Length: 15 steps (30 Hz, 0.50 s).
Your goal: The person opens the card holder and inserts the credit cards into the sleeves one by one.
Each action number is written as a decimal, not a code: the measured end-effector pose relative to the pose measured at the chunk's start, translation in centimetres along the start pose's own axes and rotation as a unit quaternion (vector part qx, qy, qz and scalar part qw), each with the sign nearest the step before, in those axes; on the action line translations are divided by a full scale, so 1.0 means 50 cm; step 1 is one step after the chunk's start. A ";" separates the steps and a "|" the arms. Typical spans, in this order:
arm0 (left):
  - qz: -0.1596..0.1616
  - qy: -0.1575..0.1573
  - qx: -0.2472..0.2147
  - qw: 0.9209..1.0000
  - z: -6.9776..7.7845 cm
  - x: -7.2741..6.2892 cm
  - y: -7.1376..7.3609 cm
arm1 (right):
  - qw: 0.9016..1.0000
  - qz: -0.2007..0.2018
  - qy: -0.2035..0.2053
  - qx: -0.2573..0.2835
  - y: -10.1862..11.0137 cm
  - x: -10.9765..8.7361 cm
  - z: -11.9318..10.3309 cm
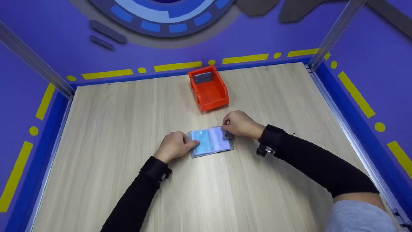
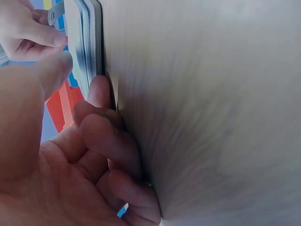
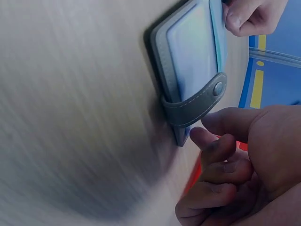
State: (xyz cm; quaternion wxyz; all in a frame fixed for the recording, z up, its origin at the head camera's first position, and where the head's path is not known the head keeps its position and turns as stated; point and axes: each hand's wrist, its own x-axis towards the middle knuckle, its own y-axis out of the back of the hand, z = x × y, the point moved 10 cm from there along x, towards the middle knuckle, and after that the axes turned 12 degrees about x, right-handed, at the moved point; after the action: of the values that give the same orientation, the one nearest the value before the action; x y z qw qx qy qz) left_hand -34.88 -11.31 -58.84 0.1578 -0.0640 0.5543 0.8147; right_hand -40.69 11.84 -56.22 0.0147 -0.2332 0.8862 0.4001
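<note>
An opened card holder (image 1: 221, 139) with a grey cover and clear sleeves lies on the table; a light-blue card shows in its left half. My left hand (image 1: 175, 145) grips the left edge, thumb on top and fingers along the edge and underside. At the far right corner is my right hand (image 1: 239, 124), its thumb and forefinger pinched together at the sleeves' edge. Beside these fingertips, a grey strap (image 3: 195, 104) with a metal snap (image 3: 218, 88) curves up over the right edge. The other right fingers curl into the palm.
An orange bin (image 1: 212, 93) stands behind the card holder, with a dark flat piece (image 1: 202, 77) against its back inside wall. Blue-purple panels (image 1: 180, 51) border the wooden table (image 1: 128, 116) at the back and both sides.
</note>
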 end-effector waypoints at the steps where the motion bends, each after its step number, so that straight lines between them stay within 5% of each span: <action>1: 0.001 0.001 0.000 1.000 0.000 0.000 0.000 | 1.000 -0.002 0.000 -0.004 -0.001 0.000 0.001; 15: 0.011 -0.001 0.001 1.000 0.001 -0.004 0.003 | 0.999 -0.016 0.022 -0.046 -0.005 0.003 -0.011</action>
State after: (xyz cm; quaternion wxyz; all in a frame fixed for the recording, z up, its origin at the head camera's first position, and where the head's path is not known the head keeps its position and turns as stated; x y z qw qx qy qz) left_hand -34.75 -11.37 -58.65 0.1489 -0.0569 0.5557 0.8160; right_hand -40.64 11.24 -56.08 -0.0096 -0.2567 0.8629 0.4351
